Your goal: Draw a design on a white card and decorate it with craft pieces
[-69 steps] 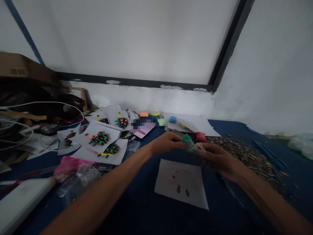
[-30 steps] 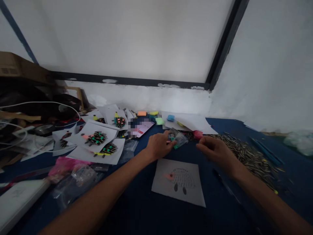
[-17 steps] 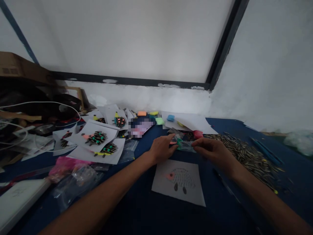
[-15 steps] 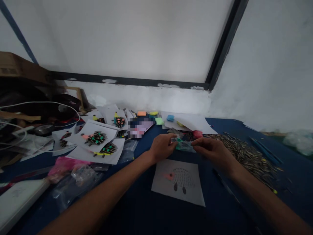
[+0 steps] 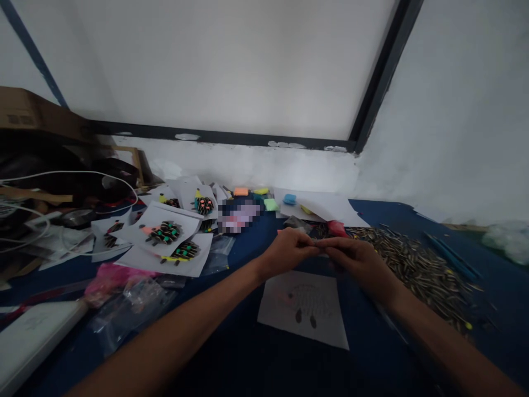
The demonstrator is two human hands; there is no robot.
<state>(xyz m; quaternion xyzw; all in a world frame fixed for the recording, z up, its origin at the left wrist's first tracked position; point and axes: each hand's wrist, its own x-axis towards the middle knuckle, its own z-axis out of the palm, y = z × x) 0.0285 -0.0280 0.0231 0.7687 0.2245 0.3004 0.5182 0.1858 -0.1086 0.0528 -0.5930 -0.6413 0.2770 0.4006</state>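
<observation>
My left hand [image 5: 289,252] and my right hand [image 5: 360,263] meet fingertip to fingertip above the table. Both are closed in a pinch on a small clear plastic bag, of which only a sliver shows now between the fingers. What is inside it is hidden. Just below my hands lies a white sheet of paper [image 5: 295,326] bearing a hedgehog drawing with a pinkish snout, dotted body and two dark feet. To the right of my right hand spreads a heap of small dark striped pieces [image 5: 413,264].
Finished-looking hedgehog pieces on paper [image 5: 165,232] lie at left. Clear bags [image 5: 124,317], a pink bag [image 5: 111,281] and a white box [image 5: 39,342] are nearer. Behind are orange [image 5: 241,192], green [image 5: 271,204] and blue [image 5: 290,199] blocks. Blue tweezers-like tools [image 5: 452,256] lie right.
My hands have come together; the left moved right. The bag with green in it, stretched between them before, is now mostly hidden by the fingers.
</observation>
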